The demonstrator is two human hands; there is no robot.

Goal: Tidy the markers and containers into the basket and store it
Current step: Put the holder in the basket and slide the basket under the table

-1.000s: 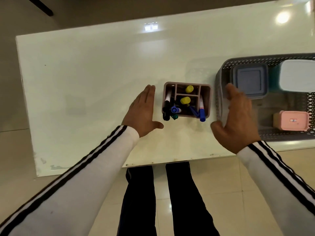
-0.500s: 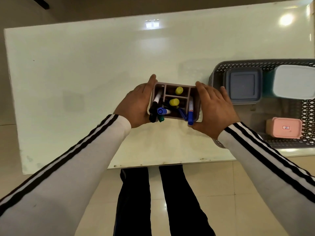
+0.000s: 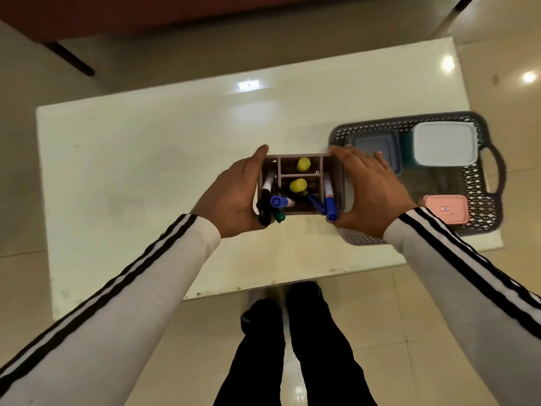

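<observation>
Pink marker holder point(image 3: 301, 174) gripped both sides.
Left hand point(image 3: 231, 197), right hand point(image 3: 371, 194) curled round opposite walls; grey mesh basket point(image 3: 480, 206) just right, on white table point(image 3: 146, 171).

Perhaps seven markers point(image 3: 299, 185), some overlap: two yellow, three blue, one black, one green. One holder point(image 3: 301, 213), one basket point(image 3: 409, 120), three lidded containers point(image 3: 443, 146).

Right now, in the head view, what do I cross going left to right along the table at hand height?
In order: left hand gripping one side → marker holder → right hand gripping the other side → pink container inside the basket → handle at the basket's right end.
</observation>
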